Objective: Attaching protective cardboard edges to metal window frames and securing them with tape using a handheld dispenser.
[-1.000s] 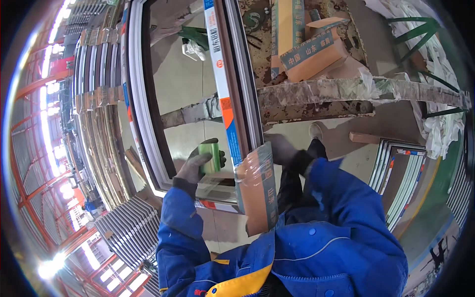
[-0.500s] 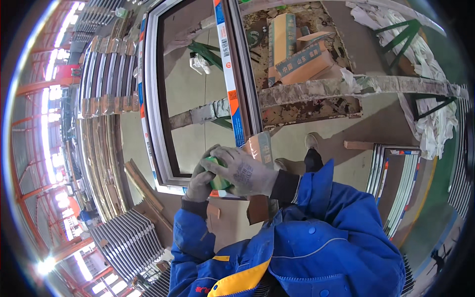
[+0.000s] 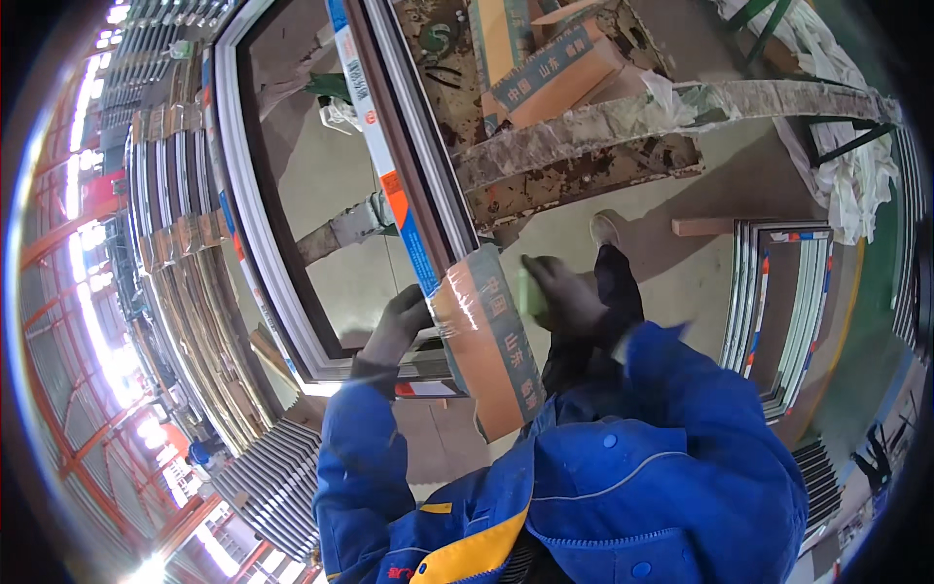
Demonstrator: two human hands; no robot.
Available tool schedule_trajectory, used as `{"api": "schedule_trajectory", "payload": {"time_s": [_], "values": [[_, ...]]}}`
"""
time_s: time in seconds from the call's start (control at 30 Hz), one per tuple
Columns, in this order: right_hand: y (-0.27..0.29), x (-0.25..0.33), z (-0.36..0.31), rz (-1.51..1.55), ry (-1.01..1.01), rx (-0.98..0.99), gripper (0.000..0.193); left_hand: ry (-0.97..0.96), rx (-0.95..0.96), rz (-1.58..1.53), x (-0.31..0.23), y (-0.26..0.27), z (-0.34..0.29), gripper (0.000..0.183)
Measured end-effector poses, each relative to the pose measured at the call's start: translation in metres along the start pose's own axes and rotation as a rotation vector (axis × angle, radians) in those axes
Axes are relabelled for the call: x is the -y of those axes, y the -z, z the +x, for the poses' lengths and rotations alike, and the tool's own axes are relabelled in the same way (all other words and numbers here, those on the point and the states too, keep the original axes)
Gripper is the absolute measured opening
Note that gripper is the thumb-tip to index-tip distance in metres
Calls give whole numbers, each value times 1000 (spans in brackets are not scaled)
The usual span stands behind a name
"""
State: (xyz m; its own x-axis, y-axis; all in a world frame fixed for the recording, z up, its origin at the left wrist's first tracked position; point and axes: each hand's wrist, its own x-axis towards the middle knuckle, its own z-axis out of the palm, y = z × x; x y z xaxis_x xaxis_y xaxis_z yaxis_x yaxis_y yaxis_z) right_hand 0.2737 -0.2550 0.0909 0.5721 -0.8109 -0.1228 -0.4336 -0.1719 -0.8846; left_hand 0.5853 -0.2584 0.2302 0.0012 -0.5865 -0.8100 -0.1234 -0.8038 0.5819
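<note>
A dark window frame [image 3: 413, 175] with coloured protective strips lies before me, its near right corner covered by a piece of brown cardboard [image 3: 479, 355] with a grey-green printed band. My left hand [image 3: 391, 331], in a grey glove, grips the cardboard's left edge beside the corner; its fingertips are partly hidden behind it. Just right of the cardboard, my right hand [image 3: 569, 300], gloved and slightly blurred, is closed around a roll of green tape [image 3: 530, 292]. Shiny clear film shows on the cardboard's upper left part.
A wrapped support beam [image 3: 603, 125] runs beneath the frame. Folded cardboard [image 3: 555, 73] lies on a worn board at the back. More frames [image 3: 778, 302] stand at right, with a wooden block [image 3: 702, 227] beside them. Bundled profiles [image 3: 175, 185] are stacked at left; white film [image 3: 866, 185] hangs at far right.
My hands have moved apart from being together on the tape roll: the left to the cardboard's edge, the right rightward with the tape. More of the cardboard shows, and the view has shifted.
</note>
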Motion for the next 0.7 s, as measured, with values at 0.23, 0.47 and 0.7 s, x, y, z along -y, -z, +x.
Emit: {"api": "schedule_trajectory", "payload": {"time_s": [0.23, 0.47, 0.7], "values": [[-136, 3, 80, 1315, -112, 239, 55, 68, 233, 8, 189, 108, 98, 41], [-117, 6, 79, 2029, -426, 406, 37, -76, 111, 123, 98, 59, 80, 39], [25, 45, 56, 239, -18, -4, 38, -4, 284, -578, -1, 51, -37, 84]]}}
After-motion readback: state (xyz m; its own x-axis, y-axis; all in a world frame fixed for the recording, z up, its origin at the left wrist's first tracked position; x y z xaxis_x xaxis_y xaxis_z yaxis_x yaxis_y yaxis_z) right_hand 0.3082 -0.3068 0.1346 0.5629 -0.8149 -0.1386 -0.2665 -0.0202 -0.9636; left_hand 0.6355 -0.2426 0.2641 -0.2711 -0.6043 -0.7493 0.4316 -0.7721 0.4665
